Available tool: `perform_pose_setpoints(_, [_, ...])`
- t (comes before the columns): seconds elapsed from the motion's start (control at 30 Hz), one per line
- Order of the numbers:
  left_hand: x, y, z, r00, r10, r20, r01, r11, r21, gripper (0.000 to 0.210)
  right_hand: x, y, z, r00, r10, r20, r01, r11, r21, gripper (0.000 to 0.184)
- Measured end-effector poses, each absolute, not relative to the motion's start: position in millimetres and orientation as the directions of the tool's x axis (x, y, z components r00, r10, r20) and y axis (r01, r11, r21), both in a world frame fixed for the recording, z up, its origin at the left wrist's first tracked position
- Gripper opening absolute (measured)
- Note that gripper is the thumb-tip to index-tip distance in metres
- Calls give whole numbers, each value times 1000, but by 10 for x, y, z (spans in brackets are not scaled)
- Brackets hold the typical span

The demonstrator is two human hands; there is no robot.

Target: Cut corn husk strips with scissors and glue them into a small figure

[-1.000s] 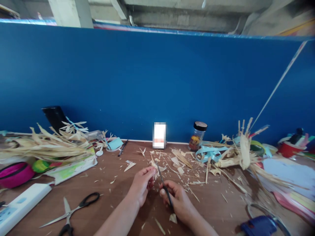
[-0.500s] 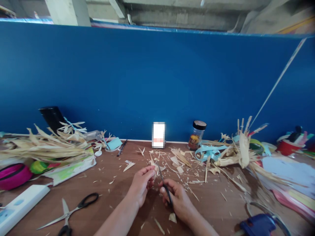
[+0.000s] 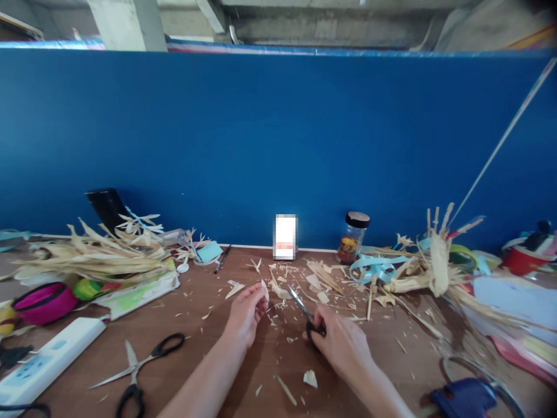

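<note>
Between the thumb and fingers of my left hand (image 3: 249,310) is a small pale piece of dried corn husk (image 3: 265,289), pinched upright. My right hand (image 3: 343,335) is closed round the black handles of a pair of scissors (image 3: 300,302), with the blades pointing forward and left. The blade tips are apart from the husk piece. Scattered husk scraps (image 3: 322,276) lie on the brown table (image 3: 209,360) beyond and between my hands. A cut husk scrap (image 3: 310,379) rests near my right wrist.
A second pair of scissors (image 3: 134,367) lies spread at left, beside a white power strip (image 3: 52,360). Husk bundles (image 3: 100,255) and a jar (image 3: 350,241) stand farther back. A blue glue gun (image 3: 465,397) sits at right front. A blue partition (image 3: 278,133) borders the table.
My right hand has drawn the scissors rightward, away from my left hand. The left hand, still pinching the husk piece, has shifted slightly left and farther back. The camera view has turned a little.
</note>
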State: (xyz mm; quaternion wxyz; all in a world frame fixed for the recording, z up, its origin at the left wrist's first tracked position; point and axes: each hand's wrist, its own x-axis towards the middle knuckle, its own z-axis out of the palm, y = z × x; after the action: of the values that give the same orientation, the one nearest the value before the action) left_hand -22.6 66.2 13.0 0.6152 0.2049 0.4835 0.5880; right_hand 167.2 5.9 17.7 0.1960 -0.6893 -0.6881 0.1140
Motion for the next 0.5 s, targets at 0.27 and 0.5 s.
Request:
perform_pose_setpoints(0.27, [-270, 677, 155, -271, 942, -199, -364, 91, 927, 27, 1709, 96, 266, -62, 986, 152, 808, 139, -573, 17])
perform_pose_setpoints(0.5, [-541, 811, 81, -321, 924, 208, 331, -96, 939, 30, 1713, 57, 299, -50, 987, 150, 898, 111, -426, 10])
